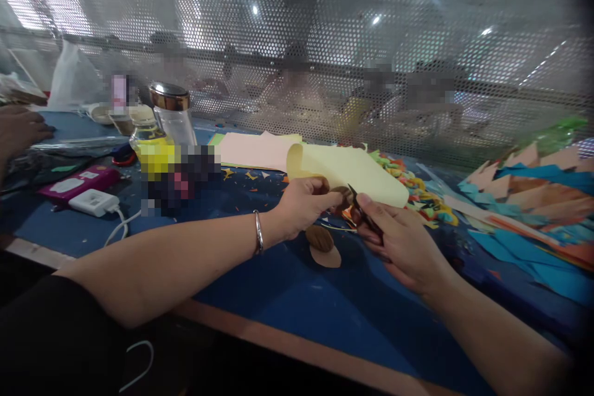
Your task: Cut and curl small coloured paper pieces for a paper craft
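A sheet of pale yellow paper point(352, 168) rises off the table with its left edge curled. My left hand point(301, 203) pinches its near edge, where a small brown oval piece point(342, 194) shows partly behind my fingers. Small dark scissors point(369, 220) are gripped in my right hand point(403, 241), their tip pointing up beside the brown piece. Whether the blades are on the paper is hard to see. Below my hands, a brown oval piece point(320, 239) overlaps a tan paper oval point(327, 257) on the blue table point(288, 297).
Stacked pink paper point(253, 150) lies behind my left hand. Coloured paper cutouts point(420, 189) are heaped beyond my right hand, with folded paper point(542, 198) further right. A glass jar point(174, 114), purple box point(80, 184) and white charger point(94, 202) stand left. Another person's hand point(21, 130) appears far left.
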A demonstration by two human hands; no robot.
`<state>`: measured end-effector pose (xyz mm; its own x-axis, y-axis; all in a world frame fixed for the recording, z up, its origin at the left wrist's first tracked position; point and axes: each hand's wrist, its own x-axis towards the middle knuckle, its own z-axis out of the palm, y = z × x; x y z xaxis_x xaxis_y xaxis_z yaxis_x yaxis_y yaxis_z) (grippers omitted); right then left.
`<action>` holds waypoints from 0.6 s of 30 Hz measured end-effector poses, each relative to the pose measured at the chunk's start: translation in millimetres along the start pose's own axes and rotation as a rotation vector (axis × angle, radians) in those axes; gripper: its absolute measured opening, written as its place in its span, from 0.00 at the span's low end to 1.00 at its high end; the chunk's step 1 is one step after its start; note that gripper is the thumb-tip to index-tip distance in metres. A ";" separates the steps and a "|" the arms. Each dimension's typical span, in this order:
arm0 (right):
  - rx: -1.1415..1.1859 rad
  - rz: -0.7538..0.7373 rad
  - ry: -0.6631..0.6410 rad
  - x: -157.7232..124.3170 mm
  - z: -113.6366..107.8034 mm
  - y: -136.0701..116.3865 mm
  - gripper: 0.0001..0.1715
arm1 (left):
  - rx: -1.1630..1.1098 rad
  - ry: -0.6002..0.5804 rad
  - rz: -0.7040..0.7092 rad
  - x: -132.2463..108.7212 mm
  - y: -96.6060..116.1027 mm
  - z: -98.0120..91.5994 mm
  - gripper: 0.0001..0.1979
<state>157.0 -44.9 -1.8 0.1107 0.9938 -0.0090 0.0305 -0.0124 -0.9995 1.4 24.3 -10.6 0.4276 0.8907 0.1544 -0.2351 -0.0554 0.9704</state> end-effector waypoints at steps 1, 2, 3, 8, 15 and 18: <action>-0.008 0.001 -0.010 0.2 -0.6 0.5 0.39 | -0.026 -0.010 -0.022 -0.8 0.5 0.4 0.06; -0.010 0.003 -0.013 0.3 -1.1 0.9 0.39 | -0.047 -0.014 -0.042 -1.6 1.0 0.7 0.07; -0.005 0.005 -0.008 0.3 -1.3 1.1 0.39 | -0.064 -0.016 -0.059 -2.4 1.5 0.7 0.08; 0.018 0.000 0.027 0.4 -1.0 0.5 0.38 | -0.140 -0.021 -0.176 -4.9 4.5 1.2 0.10; 0.026 0.031 0.042 0.9 -1.3 -0.7 0.39 | -0.321 -0.064 -0.273 -5.1 8.4 3.2 0.11; 0.005 0.040 0.024 1.0 -1.7 -1.3 0.40 | -0.268 -0.057 -0.247 -5.5 9.3 2.3 0.11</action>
<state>158.8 -44.1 -0.5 0.1357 0.9896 -0.0479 0.0202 -0.0511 -0.9985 -1.1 17.8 -2.0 0.5457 0.8358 -0.0607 -0.3360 0.2846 0.8978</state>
